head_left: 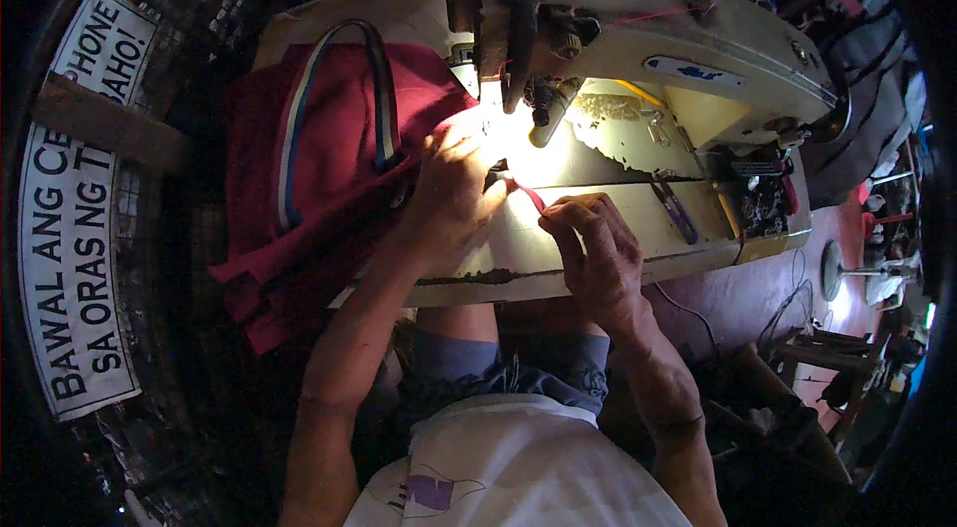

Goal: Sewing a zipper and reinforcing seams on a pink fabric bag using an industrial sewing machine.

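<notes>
A dark red cloth piece (259,128) is spread over the left of the sewing table, its lower edge hanging over the front. A looped strap with white, blue and dark stripes (299,133) lies on it. My left hand (454,193) is closed on the cloth's right edge, close to the needle area of the sewing machine (638,18). From there a narrow red strip of cloth (526,194) runs to my right hand (598,253), which pinches its end between thumb and fingers. Bright lamp glare and my left fingers hide the exact stitching spot.
On the table's right lie small thread snips (676,213), a yellow stick (726,213) and a tray of small metal parts (766,200). A yellow pencil-like rod (638,92) rests under the machine arm. White lettered signs (75,258) hang at far left. A wooden stool (827,352) stands at right.
</notes>
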The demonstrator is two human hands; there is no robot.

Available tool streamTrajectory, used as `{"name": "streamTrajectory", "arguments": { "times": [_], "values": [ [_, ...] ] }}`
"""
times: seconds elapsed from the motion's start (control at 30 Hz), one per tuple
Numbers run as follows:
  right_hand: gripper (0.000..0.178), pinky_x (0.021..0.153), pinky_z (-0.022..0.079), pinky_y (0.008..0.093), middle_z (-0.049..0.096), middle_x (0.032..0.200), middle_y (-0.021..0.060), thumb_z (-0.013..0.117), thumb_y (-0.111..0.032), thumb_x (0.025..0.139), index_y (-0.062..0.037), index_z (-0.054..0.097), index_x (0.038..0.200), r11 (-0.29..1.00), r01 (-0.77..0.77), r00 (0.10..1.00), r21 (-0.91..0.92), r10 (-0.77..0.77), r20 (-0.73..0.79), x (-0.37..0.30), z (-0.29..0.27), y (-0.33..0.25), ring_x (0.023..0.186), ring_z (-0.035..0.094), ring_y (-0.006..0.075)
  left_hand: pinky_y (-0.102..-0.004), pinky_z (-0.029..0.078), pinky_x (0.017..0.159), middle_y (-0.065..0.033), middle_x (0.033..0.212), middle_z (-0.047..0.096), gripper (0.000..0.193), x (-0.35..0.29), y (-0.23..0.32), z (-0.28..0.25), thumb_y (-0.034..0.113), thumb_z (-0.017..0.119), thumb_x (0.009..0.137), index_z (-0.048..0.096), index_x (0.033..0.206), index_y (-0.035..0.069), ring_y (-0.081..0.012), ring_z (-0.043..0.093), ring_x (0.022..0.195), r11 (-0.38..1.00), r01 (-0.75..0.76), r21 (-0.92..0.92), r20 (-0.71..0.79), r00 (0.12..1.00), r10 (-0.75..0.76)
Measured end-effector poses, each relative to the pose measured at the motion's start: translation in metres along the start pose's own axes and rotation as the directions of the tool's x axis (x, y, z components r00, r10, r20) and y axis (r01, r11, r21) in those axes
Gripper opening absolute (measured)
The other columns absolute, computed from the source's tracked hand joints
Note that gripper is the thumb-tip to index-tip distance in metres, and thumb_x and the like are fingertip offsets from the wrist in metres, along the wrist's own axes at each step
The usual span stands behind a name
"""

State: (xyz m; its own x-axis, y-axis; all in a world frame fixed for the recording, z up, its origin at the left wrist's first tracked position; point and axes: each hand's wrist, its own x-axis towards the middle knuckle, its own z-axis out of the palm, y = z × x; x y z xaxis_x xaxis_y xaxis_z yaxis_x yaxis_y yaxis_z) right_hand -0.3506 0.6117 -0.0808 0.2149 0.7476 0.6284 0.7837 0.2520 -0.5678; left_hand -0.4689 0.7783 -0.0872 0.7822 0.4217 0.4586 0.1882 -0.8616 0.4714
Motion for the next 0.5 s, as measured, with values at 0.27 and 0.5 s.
{"name": "streamTrajectory", "arguments": {
  "times": [0.27, 0.5],
  "values": [
    [0.018, 0.077, 0.052, 0.0291, 0.065, 0.087, 0.0067, 0.067, 0.004, 0.087, -0.0016, 0.055, 0.098, 0.581, -0.547, 0.774, 0.603, 0.625, 0.100, 0.006, -0.002, 0.017, 0.079, 0.063, 0.0150, -0.0462, 0.039, 0.100, -0.0168, 0.112, 0.063, 0.035, 0.003, 0.003, -0.006, 0.017, 0.073, 0.077, 0.063, 0.108, 0.004, -0.0352, 0.052, 0.119, 0.907, 0.263, -0.328, 0.296, 0.941, -0.165],
    [0.014, 0.077, 0.052, 0.0287, 0.064, 0.085, 0.0077, 0.066, -0.003, 0.090, -0.0012, 0.053, 0.095, 0.388, -0.614, 0.738, 0.688, 0.590, 0.327, 0.029, 0.011, 0.048, 0.080, 0.062, 0.0136, -0.0387, 0.046, 0.083, -0.0116, 0.096, 0.062, 0.027, 0.011, 0.002, -0.006, 0.022, 0.070, 0.086, 0.065, 0.101, 0.001, -0.0258, 0.059, 0.092, 0.896, 0.166, -0.412, 0.251, 0.966, -0.063]
  ]
}}
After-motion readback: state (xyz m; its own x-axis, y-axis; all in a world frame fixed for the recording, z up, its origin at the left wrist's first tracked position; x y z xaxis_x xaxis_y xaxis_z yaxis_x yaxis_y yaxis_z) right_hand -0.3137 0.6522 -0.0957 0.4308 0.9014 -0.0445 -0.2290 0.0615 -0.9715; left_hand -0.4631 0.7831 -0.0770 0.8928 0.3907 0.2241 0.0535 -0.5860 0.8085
